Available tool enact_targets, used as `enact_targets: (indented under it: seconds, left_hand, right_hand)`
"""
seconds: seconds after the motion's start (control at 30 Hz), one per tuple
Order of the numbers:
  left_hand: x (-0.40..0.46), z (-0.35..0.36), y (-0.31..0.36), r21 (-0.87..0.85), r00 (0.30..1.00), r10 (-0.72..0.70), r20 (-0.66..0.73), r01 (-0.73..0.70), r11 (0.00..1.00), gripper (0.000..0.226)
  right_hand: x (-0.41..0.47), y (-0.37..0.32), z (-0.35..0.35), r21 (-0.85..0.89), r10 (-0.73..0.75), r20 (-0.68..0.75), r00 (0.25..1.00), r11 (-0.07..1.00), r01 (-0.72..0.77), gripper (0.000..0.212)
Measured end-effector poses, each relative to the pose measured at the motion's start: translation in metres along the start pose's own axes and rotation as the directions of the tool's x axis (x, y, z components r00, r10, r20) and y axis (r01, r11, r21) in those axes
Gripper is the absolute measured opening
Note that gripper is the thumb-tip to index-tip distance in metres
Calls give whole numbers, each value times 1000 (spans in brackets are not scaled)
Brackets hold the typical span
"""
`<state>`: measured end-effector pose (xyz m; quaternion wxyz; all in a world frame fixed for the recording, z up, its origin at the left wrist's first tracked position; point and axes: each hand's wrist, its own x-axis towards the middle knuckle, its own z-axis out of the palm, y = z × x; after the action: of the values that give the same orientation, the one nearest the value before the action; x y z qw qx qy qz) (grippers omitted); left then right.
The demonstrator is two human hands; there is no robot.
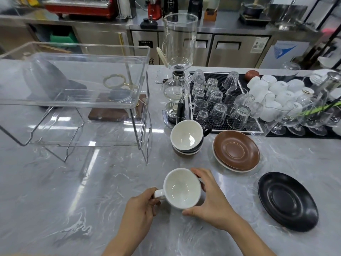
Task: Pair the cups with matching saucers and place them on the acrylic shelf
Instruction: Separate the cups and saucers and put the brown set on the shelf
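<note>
- Nearest me, the white cup (181, 188) is empty; my left hand (142, 206) pinches its handle; my right hand (210, 198) cups its far side, fingers spread.
- Right: an empty black saucer (287, 200); beyond it, a brown saucer (237, 150) stacked on a white one.
- Behind: stacked cups (187, 138), the top one empty.
- Far left: the acrylic shelf (73, 80), nothing on it.

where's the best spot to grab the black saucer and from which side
Take the black saucer by its rim, at the near right edge, coming in from the right. It lies flat on the counter by itself, so only the slightly raised rim gives fingers something to get under. That side is open; the stacked brown saucer sits beyond its far left edge.
</note>
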<state>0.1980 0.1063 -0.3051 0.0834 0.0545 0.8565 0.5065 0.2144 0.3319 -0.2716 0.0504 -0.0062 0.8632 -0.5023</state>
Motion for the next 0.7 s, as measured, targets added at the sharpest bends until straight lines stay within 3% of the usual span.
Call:
enact_targets:
  seconds: [0.23,0.5,0.7]
  left_hand:
    - [0,-5,10,13,1000,21,7,-21,1000,18]
    - [2,-8,11,38,999,17,35,-18,999,47]
    - [1,-12,1,48,1000,19,3,-19,999,39]
  right_hand:
    - [2,-1,2,-33,-6,5,1000,999,6,100]
    - [1,-4,2,-98,-25,31,999,995,28,100]
    - [-1,-2,0,-115,-1,60,998,993,8,109]
